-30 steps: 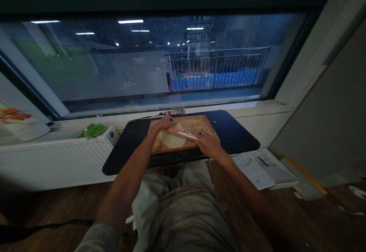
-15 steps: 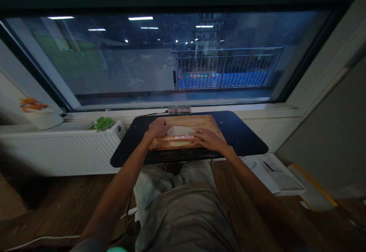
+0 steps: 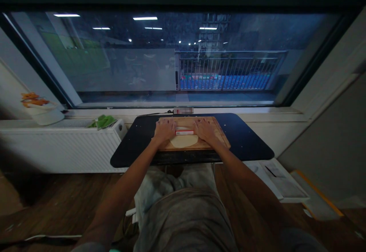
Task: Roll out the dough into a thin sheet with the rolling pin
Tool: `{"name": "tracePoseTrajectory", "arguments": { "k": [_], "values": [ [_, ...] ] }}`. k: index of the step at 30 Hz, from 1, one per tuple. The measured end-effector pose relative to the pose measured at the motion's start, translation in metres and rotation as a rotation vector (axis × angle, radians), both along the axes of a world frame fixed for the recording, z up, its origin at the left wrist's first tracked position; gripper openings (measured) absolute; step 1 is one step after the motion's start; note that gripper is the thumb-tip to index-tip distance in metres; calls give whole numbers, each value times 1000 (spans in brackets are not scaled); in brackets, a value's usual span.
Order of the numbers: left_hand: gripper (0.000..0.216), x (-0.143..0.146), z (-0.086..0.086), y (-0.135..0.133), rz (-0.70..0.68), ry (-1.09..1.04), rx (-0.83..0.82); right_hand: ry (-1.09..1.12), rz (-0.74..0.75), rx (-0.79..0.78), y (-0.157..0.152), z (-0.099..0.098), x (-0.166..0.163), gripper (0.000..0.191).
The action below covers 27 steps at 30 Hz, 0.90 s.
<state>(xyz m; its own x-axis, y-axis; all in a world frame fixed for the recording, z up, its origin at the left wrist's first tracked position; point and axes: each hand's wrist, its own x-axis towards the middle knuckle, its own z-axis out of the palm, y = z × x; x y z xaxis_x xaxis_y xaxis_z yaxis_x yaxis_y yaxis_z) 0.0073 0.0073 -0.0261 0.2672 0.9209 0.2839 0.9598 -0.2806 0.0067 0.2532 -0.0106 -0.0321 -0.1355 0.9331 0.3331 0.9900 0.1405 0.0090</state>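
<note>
A rolling pin (image 3: pixel 184 132) with a red-and-white label lies crosswise on a wooden board (image 3: pixel 219 139). Flattened pale dough (image 3: pixel 183 141) shows on the near side of the pin, and its far part is mostly hidden. My left hand (image 3: pixel 166 129) is over the pin's left end, its fingers pointing forward and covering that end. Over the right end, my right hand (image 3: pixel 204 129) has its fingers bent forward across the pin. Both hands bear down on the pin from above, and its two ends are hidden beneath them.
The board stands on a black table (image 3: pixel 244 137) before a large window. A small box (image 3: pixel 183 110) sits at the table's back edge. To the left, a radiator (image 3: pixel 63 145) carries a green cloth (image 3: pixel 103 121) and a white pot (image 3: pixel 44 114). White packaging (image 3: pixel 278 179) lies low on the right.
Both hands and the rolling pin have moved forward, away from me, uncovering more dough on the near side. My left hand has turned from a curled grip to fingers pointing forward.
</note>
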Motion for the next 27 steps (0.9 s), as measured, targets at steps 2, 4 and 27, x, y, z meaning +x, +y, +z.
{"name": "tracePoseTrajectory", "arguments": {
  "k": [2, 4, 27],
  "values": [
    [54, 1, 5, 6, 7, -23, -26, 1, -30, -12, 13, 5, 0, 59],
    [53, 2, 8, 11, 14, -55, -25, -6, -27, -41, 27, 10, 1, 60],
    [56, 11, -2, -23, -16, -36, 6, -171, 177, -99, 18, -7, 22, 42]
  ]
}}
